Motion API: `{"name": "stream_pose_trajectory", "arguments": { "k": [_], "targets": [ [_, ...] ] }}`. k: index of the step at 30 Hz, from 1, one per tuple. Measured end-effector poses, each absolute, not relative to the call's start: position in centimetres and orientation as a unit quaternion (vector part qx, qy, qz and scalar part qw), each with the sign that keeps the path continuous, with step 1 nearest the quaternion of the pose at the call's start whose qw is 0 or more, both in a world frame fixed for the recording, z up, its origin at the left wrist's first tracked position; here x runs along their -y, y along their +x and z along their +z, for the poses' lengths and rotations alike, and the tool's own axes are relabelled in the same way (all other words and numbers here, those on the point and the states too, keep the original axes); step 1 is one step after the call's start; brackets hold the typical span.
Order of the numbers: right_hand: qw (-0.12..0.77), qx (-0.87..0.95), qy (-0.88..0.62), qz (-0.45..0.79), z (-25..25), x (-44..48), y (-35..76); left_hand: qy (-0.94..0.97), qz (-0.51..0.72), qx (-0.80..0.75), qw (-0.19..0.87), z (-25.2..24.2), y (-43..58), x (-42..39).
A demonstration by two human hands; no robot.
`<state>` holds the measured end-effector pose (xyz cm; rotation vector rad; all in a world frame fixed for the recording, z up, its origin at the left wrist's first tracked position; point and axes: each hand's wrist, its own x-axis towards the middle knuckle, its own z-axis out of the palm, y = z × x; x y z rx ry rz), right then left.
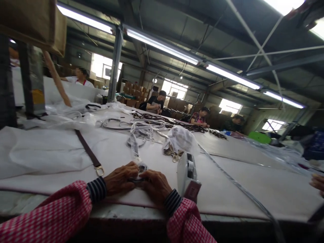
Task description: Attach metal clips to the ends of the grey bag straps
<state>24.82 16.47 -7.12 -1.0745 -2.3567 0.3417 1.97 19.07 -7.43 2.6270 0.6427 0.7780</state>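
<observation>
- Our left hand (120, 178) and right hand (156, 187) pinch clear plastic strapping (138, 167) near the tabletop's (235, 192) front edge
- A brown strap (87, 148) with a brass buckle (99, 171) lies left
- A white dispenser (186, 172) stands just right
- A co-worker (156, 102) sits beyond the far edge

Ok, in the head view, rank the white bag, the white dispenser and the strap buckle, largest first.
White bag and white dispenser look about alike; nearness to the camera leaves them unranked. Strap buckle is smallest.
</observation>
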Motion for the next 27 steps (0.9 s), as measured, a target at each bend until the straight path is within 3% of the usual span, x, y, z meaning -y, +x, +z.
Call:
{"name": "stream_pose_trajectory", "arguments": {
  "k": [5,10,17,27],
  "targets": [
    [0.307,0.837,-0.424,0.16,-7.9,-16.9,24.2,0.926,0.238,-0.259,0.134,-7.5,2.4,-19.3],
    [0.293,0.808,-0.44,0.261,-7.2,-19.6,25.2,0.91,0.251,-0.323,0.071,-8.7,3.3,-18.7],
    [0.373,0.65,-0.661,0.025,-6.0,-28.2,27.8,0.901,0.259,-0.343,0.062,-9.3,3.3,-18.5],
    [0.232,0.601,-0.762,-0.069,-8.5,-34.5,28.7,0.887,0.312,-0.341,-0.002,-11.0,2.7,-18.6]
  ]
}}
